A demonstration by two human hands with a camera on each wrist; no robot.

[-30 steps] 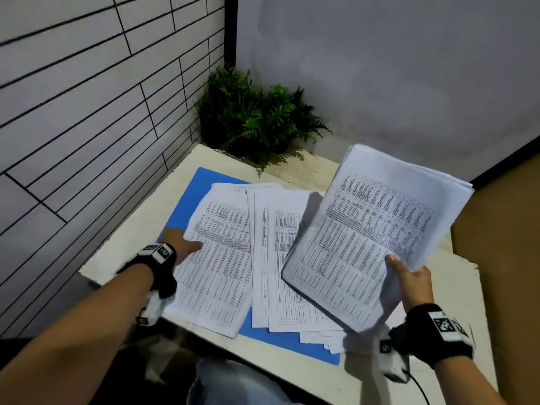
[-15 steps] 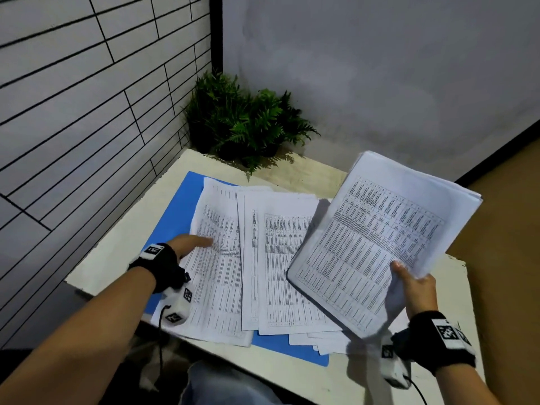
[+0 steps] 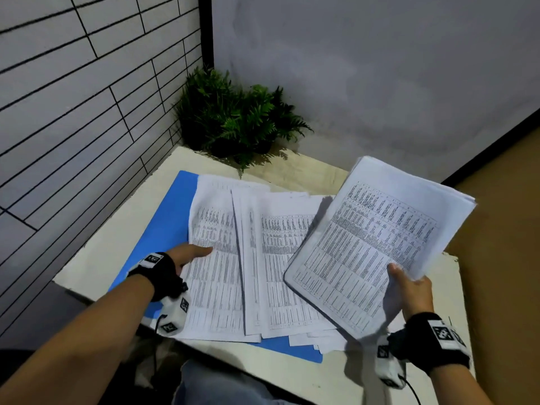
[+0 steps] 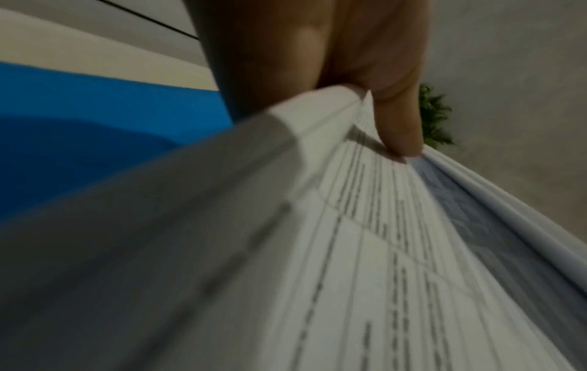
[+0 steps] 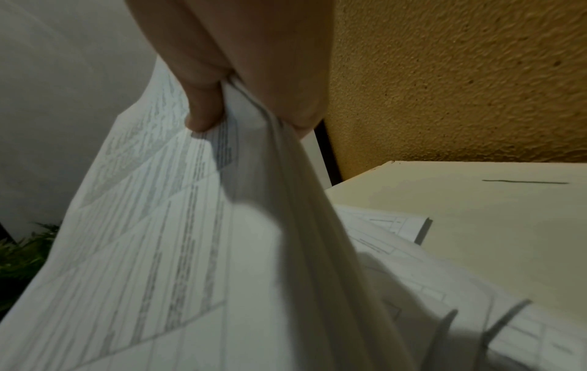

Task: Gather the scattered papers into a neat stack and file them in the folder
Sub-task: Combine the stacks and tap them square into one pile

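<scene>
Papers [image 3: 263, 258] printed with tables lay fanned over the blue folder [image 3: 169, 217] on the table [image 3: 292, 171] | right hand [image 3: 409, 290] pinched a raised stack [image 3: 377, 238] | left hand [image 3: 190, 254] pinched the leftmost sheets' edge | plant [image 3: 233, 118] stood at the far corner | stack hid the papers beneath; left wrist view blurred.
</scene>
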